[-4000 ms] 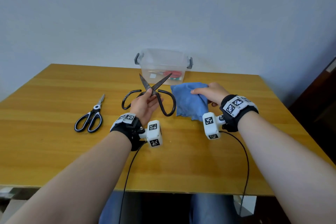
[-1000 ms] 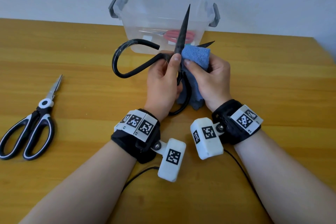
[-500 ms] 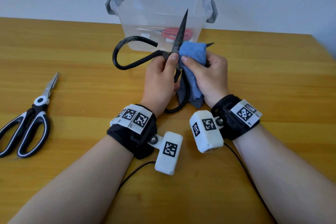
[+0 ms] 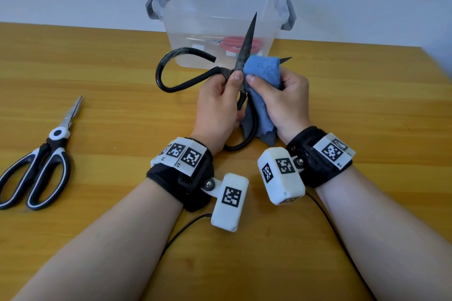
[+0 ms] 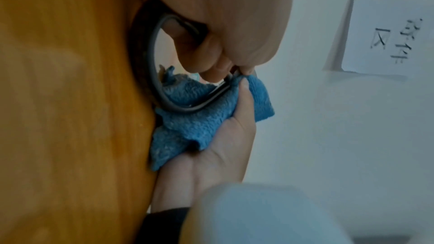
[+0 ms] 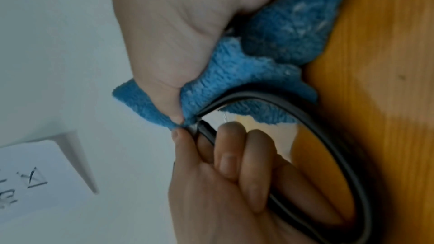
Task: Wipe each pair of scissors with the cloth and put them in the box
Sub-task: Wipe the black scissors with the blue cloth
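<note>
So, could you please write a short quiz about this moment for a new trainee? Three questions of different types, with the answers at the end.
1. True or false: the black-and-white scissors lie on the table, untouched.
2. Multiple choice: what does the right hand hold? A) the blue cloth B) the box lid C) nothing
3. Fill in: the left hand grips the black iron scissors near the ____, blades spread apart.

Key
1. True.
2. A; the cloth is wrapped over one blade, whose tip sticks out past it.
3. Pivot. Red-handled scissors already lie in the clear plastic box.
</note>
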A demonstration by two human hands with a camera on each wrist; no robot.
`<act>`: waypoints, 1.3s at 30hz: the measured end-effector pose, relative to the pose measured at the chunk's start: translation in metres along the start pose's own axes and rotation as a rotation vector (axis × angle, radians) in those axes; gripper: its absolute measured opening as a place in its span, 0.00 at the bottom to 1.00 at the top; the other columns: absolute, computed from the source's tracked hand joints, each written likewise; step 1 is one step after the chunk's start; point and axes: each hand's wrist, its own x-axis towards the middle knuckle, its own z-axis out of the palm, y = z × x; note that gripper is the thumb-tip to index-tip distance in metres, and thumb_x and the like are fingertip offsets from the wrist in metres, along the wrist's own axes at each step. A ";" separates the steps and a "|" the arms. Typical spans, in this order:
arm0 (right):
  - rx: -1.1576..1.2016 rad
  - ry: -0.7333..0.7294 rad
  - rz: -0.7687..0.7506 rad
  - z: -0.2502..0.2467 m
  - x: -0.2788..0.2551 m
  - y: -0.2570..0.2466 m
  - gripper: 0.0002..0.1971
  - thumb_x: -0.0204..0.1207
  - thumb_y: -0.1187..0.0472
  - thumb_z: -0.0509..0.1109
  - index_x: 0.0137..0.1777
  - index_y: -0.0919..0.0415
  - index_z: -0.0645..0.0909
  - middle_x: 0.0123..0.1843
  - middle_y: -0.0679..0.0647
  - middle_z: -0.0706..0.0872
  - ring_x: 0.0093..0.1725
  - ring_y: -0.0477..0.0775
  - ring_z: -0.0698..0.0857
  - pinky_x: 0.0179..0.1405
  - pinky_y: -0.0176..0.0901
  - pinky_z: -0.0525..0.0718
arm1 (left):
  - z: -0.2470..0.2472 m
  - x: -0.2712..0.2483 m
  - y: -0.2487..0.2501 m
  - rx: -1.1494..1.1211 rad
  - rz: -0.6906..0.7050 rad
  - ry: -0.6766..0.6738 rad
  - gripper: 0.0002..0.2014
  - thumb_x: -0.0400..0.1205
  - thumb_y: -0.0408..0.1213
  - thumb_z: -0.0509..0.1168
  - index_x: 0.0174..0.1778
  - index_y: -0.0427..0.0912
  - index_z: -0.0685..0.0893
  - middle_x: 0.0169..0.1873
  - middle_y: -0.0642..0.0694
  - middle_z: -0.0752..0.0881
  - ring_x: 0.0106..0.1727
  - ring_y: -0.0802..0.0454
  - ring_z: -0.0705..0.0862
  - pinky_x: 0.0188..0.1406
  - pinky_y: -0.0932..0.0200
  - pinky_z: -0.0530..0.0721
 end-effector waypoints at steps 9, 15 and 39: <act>0.058 0.173 0.052 0.000 0.002 0.001 0.06 0.73 0.60 0.80 0.37 0.52 0.87 0.35 0.52 0.87 0.36 0.54 0.85 0.37 0.61 0.87 | 0.001 -0.001 0.002 0.007 -0.014 -0.029 0.18 0.92 0.41 0.62 0.36 0.40 0.71 0.24 0.48 0.64 0.25 0.45 0.68 0.15 0.67 0.72; 0.022 0.003 0.025 0.002 -0.001 -0.004 0.07 0.74 0.63 0.80 0.37 0.53 0.88 0.33 0.47 0.88 0.35 0.49 0.84 0.35 0.47 0.84 | -0.001 0.001 0.000 0.017 -0.001 0.001 0.22 0.92 0.41 0.62 0.31 0.45 0.67 0.23 0.52 0.65 0.22 0.50 0.69 0.16 0.65 0.72; 0.066 0.173 -0.045 -0.003 0.001 0.001 0.14 0.74 0.65 0.79 0.30 0.53 0.81 0.27 0.45 0.80 0.30 0.47 0.77 0.30 0.43 0.78 | 0.002 -0.002 -0.002 -0.031 0.049 -0.044 0.20 0.93 0.39 0.61 0.33 0.45 0.70 0.26 0.44 0.67 0.23 0.51 0.67 0.16 0.68 0.71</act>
